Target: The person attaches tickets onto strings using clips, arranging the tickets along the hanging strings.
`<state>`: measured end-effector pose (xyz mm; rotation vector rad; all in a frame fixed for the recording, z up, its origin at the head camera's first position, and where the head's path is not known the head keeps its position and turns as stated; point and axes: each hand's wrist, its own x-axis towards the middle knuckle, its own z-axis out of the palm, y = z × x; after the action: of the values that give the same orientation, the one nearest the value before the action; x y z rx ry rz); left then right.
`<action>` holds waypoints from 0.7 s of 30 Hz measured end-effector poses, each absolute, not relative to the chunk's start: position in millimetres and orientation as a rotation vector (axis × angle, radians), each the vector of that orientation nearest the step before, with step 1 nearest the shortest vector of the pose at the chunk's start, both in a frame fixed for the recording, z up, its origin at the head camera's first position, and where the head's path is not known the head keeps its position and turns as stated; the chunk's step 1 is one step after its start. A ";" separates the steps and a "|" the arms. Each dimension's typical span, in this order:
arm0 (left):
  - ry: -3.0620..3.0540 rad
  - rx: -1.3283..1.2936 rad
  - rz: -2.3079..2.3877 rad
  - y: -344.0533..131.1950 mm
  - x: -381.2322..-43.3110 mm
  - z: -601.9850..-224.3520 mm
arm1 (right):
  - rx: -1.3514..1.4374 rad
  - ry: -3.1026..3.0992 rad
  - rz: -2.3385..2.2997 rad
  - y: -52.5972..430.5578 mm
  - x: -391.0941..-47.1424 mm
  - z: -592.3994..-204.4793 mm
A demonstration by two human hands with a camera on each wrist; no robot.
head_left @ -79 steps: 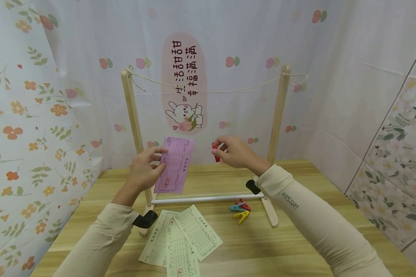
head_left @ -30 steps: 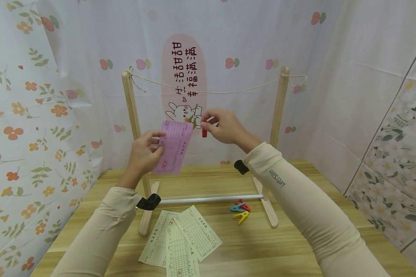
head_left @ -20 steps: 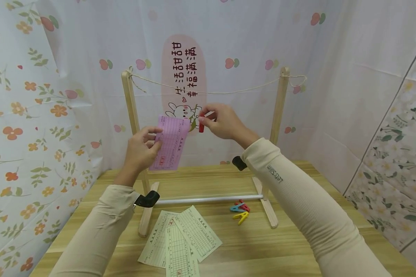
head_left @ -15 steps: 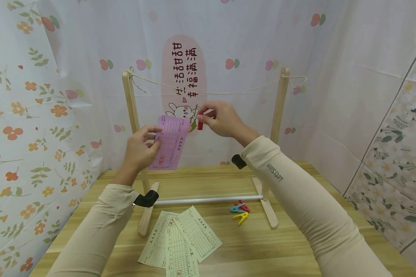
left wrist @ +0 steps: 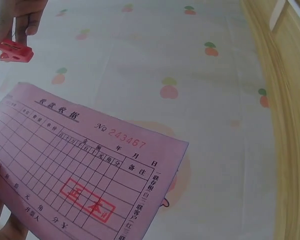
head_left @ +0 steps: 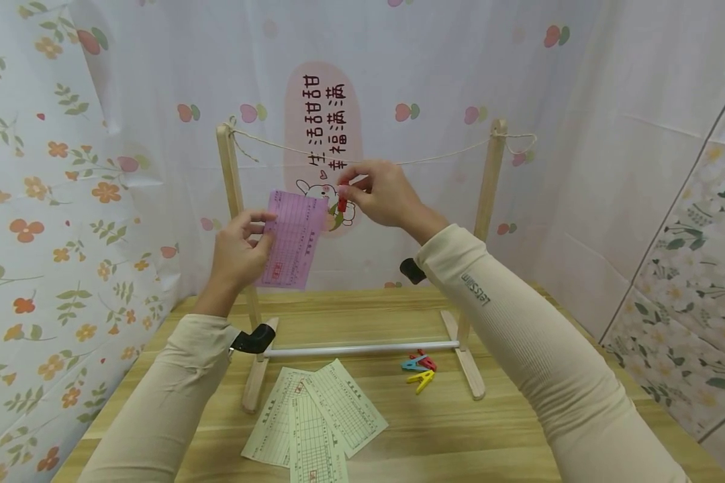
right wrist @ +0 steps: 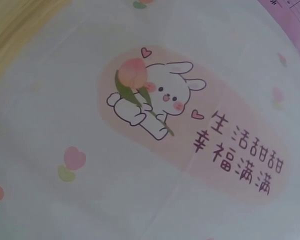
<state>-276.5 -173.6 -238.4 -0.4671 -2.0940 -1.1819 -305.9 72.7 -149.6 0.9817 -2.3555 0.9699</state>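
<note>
A pink receipt slip [head_left: 293,241] with a printed grid and a red stamp is pinched along its left edge by my left hand [head_left: 239,249]. In the left wrist view the slip [left wrist: 90,165] spreads flat and tilted below the other hand. My right hand [head_left: 382,191] pinches a red clothespin [head_left: 342,199] between thumb and fingers, just right of the slip's upper corner. The clothespin [left wrist: 16,51] hangs apart from the paper in the left wrist view. Behind the right hand runs a thin string [head_left: 284,146], sagging between two wooden posts.
The wooden posts [head_left: 489,181] stand on feet joined by a white bar [head_left: 362,349]. Several pale green receipt slips [head_left: 317,422] overlap on the table [head_left: 447,436]. Blue [head_left: 415,363], red and yellow clothespins [head_left: 421,380] lie by the right foot. A patterned curtain [head_left: 417,67] hangs behind.
Both hands have risen toward the string, carrying the pink receipt slip and the red clothespin. The right hand has also moved left, closer to the slip. Things on the table stay put.
</note>
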 end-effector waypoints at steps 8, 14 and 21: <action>-2.055 -0.445 -1.189 -176.5 -275.5 -232.3 | 1.011 -2.337 0.982 64.0 -305.5 -139.3; -1.973 -0.432 -1.222 -176.8 -275.2 -228.4 | 1.042 -2.305 0.992 59.4 -306.4 -131.3; -1.873 -0.440 -1.241 -174.6 -275.4 -220.5 | 1.050 -2.276 1.031 55.4 -307.0 -122.0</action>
<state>-275.4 -174.6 -220.5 -0.4396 -1.8733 -1.2409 -307.0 55.4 -122.0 1.0503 -2.2760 1.0313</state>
